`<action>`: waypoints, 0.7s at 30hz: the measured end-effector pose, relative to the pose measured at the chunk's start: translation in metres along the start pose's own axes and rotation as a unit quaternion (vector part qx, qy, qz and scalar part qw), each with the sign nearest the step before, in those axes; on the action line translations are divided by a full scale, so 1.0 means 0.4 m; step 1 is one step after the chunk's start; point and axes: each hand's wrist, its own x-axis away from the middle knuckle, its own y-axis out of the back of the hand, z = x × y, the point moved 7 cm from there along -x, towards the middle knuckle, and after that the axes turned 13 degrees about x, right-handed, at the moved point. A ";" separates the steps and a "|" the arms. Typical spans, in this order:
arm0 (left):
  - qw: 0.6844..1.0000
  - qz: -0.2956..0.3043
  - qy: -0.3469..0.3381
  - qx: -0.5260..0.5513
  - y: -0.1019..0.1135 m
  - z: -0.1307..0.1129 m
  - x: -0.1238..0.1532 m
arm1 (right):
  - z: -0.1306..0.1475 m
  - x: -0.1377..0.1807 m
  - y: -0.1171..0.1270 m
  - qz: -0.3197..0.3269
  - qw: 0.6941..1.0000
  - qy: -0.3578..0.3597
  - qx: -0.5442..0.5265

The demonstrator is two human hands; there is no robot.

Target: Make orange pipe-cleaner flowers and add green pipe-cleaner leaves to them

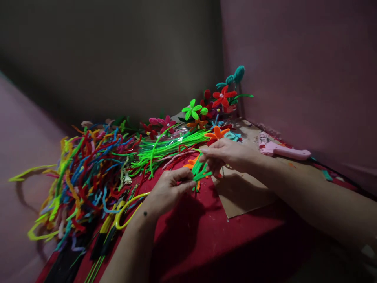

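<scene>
Both my hands meet over the red cloth [206, 232] and pinch a short green pipe cleaner piece [200, 171] that is bent into loops. My left hand [169, 188] grips its lower end with closed fingers. My right hand [226, 154] holds its upper end between thumb and fingertips. An orange pipe cleaner bit [193, 162] lies just under the green piece.
A big heap of mixed coloured pipe cleaners [85, 173] lies to the left, and a bundle of neon green ones [167, 147] beside it. Finished pipe cleaner flowers [219, 100] stand at the back corner. A pink glue gun [281, 150] rests on brown cardboard [244, 192] at right. Yellow-handled scissors [123, 214] lie near my left wrist.
</scene>
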 end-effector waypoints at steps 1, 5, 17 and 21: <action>0.999 -0.012 0.009 0.031 0.005 0.001 0.000 | 0.005 0.003 0.020 -0.050 0.999 0.015 -0.017; 0.985 -0.060 0.027 0.158 0.024 0.004 0.003 | 0.024 0.033 0.046 -0.173 0.982 0.074 -0.033; 0.960 -0.064 0.014 0.271 0.011 0.002 0.000 | 0.027 0.045 -0.060 -0.117 0.984 0.115 -0.073; 0.964 -0.098 0.019 0.247 0.014 0.004 -0.002 | 0.022 0.042 -0.064 -0.131 0.981 0.124 -0.073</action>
